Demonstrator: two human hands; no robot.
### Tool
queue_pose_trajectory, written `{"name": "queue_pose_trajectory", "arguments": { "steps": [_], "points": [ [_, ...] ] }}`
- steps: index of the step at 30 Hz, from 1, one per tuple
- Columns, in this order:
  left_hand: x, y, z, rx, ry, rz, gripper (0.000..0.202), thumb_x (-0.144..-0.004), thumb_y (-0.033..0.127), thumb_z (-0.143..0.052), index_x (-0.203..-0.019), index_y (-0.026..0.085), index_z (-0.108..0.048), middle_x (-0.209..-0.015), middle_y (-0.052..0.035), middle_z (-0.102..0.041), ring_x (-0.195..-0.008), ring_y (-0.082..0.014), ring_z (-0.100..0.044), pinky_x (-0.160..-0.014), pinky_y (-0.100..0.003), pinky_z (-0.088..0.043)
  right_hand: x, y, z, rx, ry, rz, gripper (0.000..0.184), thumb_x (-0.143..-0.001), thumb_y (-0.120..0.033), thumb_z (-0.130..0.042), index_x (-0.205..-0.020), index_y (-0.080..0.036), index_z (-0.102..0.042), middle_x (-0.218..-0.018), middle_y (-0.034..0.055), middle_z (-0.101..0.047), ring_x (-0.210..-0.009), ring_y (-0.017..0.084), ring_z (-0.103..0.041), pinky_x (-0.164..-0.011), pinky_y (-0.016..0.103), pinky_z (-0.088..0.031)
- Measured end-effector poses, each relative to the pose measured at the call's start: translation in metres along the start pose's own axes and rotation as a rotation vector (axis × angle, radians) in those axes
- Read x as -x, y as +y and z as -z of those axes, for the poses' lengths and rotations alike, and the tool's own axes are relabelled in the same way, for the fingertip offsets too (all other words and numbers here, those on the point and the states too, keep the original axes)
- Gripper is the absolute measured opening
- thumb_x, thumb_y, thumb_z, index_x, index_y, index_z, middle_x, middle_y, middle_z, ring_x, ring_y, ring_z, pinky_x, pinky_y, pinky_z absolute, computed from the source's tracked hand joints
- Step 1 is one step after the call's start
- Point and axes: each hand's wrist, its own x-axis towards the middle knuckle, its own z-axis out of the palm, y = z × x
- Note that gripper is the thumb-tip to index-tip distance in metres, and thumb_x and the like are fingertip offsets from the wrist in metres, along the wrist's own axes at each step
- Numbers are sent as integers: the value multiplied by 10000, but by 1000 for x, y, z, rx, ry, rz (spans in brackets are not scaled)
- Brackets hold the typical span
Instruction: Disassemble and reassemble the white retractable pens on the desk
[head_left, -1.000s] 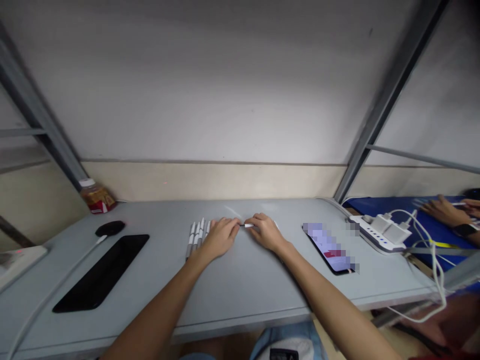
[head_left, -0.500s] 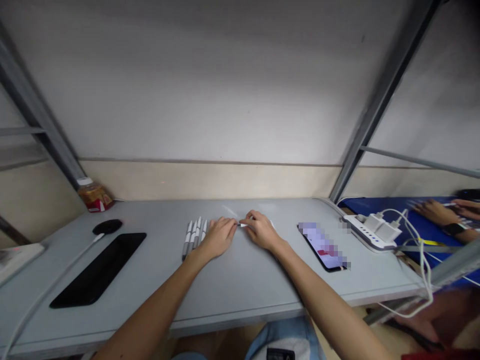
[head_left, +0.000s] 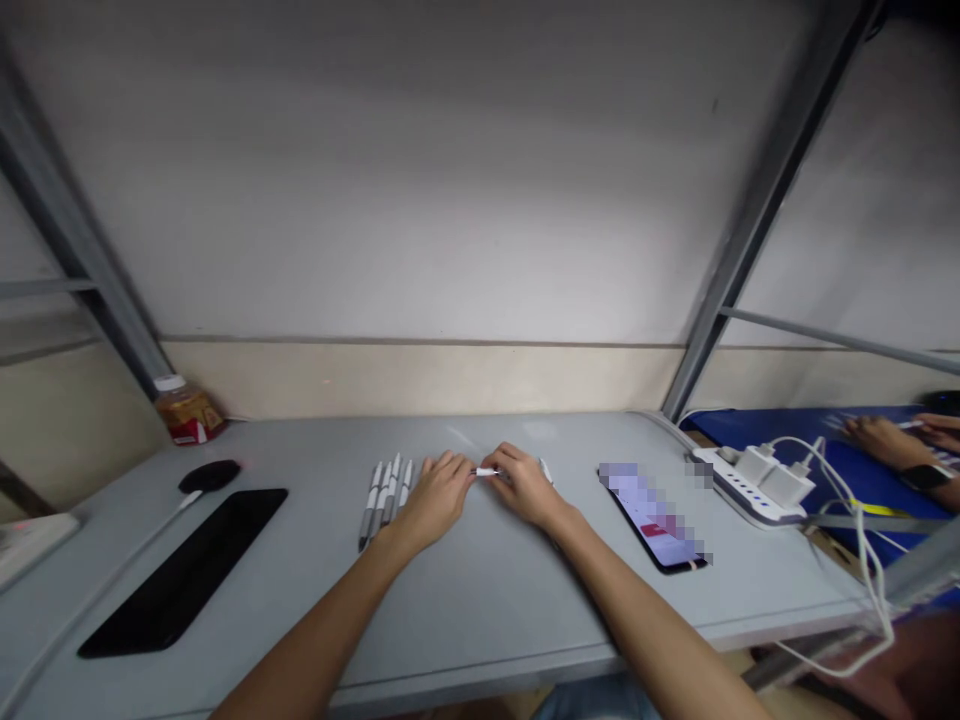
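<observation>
Gripping a white pen (head_left: 486, 471) in left hand (head_left: 439, 493) and right hand (head_left: 524, 484), over tabletop (head_left: 465, 590), toward its back edge.
Running with long axis sideways, parallel to that edge; cannot tell tip direction. Cannot read the red label (head_left: 192, 434) on the bottle (head_left: 186, 405) at back left corner.

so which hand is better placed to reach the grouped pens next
Probably the left hand: it is close beside the grouped pens, while the right hand is farther off. Both seem to hold a small white piece, though.
</observation>
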Motion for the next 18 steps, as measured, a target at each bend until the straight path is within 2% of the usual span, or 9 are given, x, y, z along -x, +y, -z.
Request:
{"name": "queue_pose_trajectory", "arguments": {
  "steps": [11,15,18],
  "points": [
    [1,0,3,9,-9,-21,258,-990,260,-298,-958,206,-548,-955,-47,-578,-916,-207,-478,-771,-353,-327,0,-4,2,20,-85,-15,252,-954,-212,-432,-1111,-205,-629,-967,62,-646,-887,165,-607,-782,268,-443],
    [2,-4,3,60,-22,20,259,-990,272,-297,-947,203,-543,-963,-41,-581,-932,-205,-479,-789,-360,-330,0,-2,7,54,-49,-63,311,-881,-249,-576,-1191,-228,-581,-1001,63,-639,-883,182,-599,-782,281,-436],
    [2,-7,4,97,-31,43,278,-991,287,-288,-911,205,-542,-928,-32,-583,-919,-202,-481,-787,-359,-332,0,3,11,-3,-39,-85,237,-837,-182,-612,-1073,-207,-616,-969,56,-641,-844,167,-597,-760,262,-434]
  ]
}}
